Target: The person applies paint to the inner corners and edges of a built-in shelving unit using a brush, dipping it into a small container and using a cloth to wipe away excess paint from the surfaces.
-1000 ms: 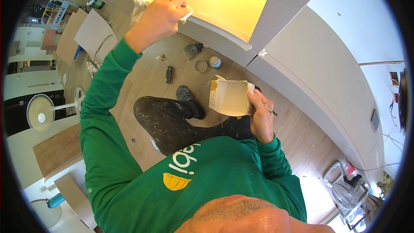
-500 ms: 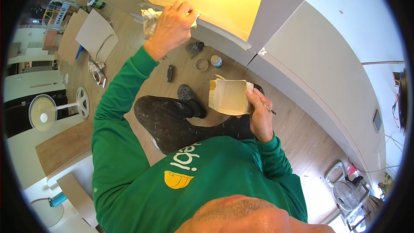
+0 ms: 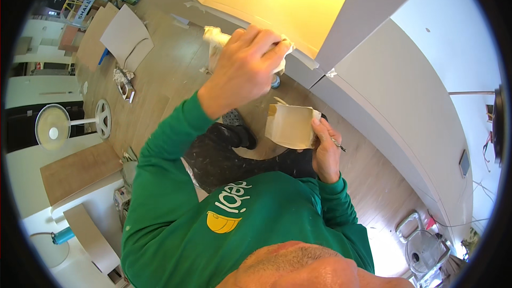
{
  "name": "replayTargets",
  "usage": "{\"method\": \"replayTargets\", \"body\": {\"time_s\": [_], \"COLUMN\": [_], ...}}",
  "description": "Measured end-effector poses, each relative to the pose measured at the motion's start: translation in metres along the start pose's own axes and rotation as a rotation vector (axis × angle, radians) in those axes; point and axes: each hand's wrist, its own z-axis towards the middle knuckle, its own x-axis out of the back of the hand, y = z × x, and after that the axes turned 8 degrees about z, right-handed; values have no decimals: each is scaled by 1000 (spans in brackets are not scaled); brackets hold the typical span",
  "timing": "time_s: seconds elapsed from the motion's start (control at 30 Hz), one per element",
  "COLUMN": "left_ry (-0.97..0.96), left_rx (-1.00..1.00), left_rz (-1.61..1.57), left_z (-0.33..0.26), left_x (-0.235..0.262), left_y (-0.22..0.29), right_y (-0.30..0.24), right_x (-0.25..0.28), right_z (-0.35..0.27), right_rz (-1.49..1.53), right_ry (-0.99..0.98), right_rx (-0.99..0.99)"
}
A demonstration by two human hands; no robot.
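Note:
My left hand (image 3: 245,67) is closed on a crumpled off-white wad (image 3: 214,40), cloth or paper, which shows on both sides of the fingers. It is raised in front of the lower edge of a warmly lit cabinet niche (image 3: 248,5). Lower and to the right, my right hand (image 3: 326,155) grips a small square cream-coloured tub (image 3: 292,124) by its right side, with the open top tilted toward me. From the same hand sticks out a thin dark-tipped tool (image 3: 338,145); its kind is hidden by the fingers.
Masking tape runs along the niche's edge, and a long pale cabinet (image 3: 384,96) curves off to the right. A white fan (image 3: 53,125) and loose boards (image 3: 127,37) are at the left. Another fan (image 3: 424,253) stands at the lower right. My shoe (image 3: 240,128) is below the tub.
My left hand has come right and nearer to me with the crumpled wad, away from the niche's edge. The view has shifted a little. My right hand still holds the tub.

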Motion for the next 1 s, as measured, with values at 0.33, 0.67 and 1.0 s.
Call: {"method": "replayTargets", "body": {"time_s": [0.33, 0.67, 1.0], "left_ry": [-163, -203, -107], "left_rx": [1095, 881, 840], "left_rz": [-991, -1278, -1372], "left_z": [-181, -161, -185], "left_x": [59, 84, 87], "left_y": [-2, 66, 64], "right_y": [-5, 11, 39], "right_x": [-20, -67, -90], "right_z": [-15, -31, -39], "right_rz": [-100, -176, -240], "right_ry": [-67, -182, -213], "right_rx": [57, 61, 32]}}
